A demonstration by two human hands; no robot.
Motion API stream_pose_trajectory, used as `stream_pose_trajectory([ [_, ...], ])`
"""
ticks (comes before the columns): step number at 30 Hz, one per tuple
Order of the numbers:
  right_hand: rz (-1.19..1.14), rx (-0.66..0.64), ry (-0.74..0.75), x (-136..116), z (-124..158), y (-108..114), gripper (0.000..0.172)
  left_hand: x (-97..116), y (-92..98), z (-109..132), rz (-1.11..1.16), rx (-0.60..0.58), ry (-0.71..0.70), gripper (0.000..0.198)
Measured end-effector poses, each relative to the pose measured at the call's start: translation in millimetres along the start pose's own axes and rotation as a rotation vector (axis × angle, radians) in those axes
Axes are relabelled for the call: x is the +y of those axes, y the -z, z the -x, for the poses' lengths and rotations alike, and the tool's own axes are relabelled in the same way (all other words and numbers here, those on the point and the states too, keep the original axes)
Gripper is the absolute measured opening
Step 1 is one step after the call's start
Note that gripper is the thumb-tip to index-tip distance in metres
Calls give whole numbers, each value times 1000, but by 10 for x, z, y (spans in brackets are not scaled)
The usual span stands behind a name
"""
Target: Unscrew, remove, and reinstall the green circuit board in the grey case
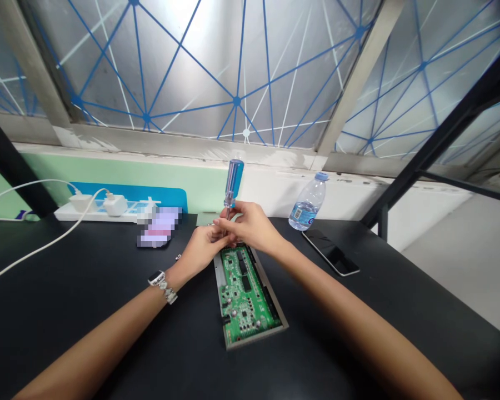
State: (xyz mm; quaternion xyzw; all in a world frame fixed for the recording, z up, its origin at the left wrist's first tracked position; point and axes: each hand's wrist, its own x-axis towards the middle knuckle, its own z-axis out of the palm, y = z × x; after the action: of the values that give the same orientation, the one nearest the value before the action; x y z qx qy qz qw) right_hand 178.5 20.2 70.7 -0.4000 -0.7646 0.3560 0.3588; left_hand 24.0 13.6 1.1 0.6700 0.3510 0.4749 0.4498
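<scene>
A green circuit board (245, 294) lies in a grey metal tray (256, 337) on the black table (87, 311). A screwdriver with a clear blue handle (234, 178) stands upright over the board's far end. My right hand (252, 225) is closed around the screwdriver's lower shaft. My left hand (202, 250), with a watch on the wrist, is pinched at the shaft's tip by the board's far left corner. The tip itself is hidden by my fingers.
A plastic water bottle (307, 204) stands at the back right, with a dark phone (331, 251) lying flat beside it. At the back left a white power strip (104, 211) carries chargers and white cables. A blurred-out object (158, 226) lies near it.
</scene>
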Motion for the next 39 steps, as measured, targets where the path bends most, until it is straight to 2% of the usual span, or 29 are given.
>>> stream_pose_trajectory([
  [4, -75, -42, -21, 15, -20, 91, 19, 71, 72, 70, 3, 6, 21, 25],
  [11, -261, -226, -60, -20, -24, 126, 13, 127, 244, 118, -88, -43, -11, 20],
  [14, -300, -255, -91, -60, -19, 100, 10, 109, 233, 95, -119, -49, -60, 18],
  [18, -304, -277, -90, -118, -4, 38, 11, 42, 166, 47, -159, -55, -92, 27],
  [21, -236, -244, -59, -115, 11, -15, 14, -17, 110, 11, -124, -33, -79, 32],
  [24, -42, -99, -5, -73, 24, -35, 14, -43, 70, 0, -95, 12, -43, 27],
  [27, 128, 36, 47, -31, 27, -10, 16, -11, 66, 26, -94, 2, -14, 29],
  [30, 161, 25, 69, -16, 20, 33, 17, 52, 105, 70, -75, 1, 3, 27],
  [35, 152, -54, 90, -39, 18, 72, 7, 128, 225, 125, -116, -16, 12, 26],
  [39, 81, -32, 88, -65, 57, 111, 6, 181, 308, 192, -220, 22, 17, 29],
])
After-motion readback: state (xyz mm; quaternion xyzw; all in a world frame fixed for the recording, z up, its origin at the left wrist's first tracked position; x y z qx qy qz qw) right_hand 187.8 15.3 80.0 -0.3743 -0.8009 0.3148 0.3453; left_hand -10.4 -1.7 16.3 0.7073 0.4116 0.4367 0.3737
